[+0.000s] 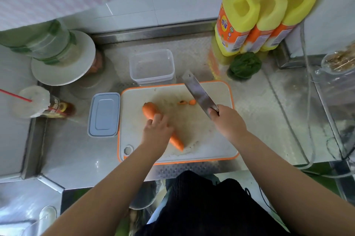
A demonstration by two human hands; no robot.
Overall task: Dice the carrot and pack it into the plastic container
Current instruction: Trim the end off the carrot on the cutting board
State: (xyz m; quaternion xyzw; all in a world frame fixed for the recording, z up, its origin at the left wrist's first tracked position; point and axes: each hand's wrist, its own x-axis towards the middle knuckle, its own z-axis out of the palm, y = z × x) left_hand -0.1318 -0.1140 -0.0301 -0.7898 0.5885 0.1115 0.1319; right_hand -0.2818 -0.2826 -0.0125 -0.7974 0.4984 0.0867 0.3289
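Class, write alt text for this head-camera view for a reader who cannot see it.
A person's left hand holds a whole carrot on an orange-rimmed cutting board, while the right hand grips a cleaver raised above two small carrot offcuts. An empty plastic container stands behind the board, its lid lying to the left.

Bright, even daylight, soft overall, with wide-angle bending at the edges.

Shadows are faint and short; the steel counter (259, 112) shows pale, washed glare patches. Detail is slightly smeared throughout, and the clear bottle (44, 43) at upper left and the jar (340, 62) at the right edge stretch and blur. The lower corners fall darker and out of focus.
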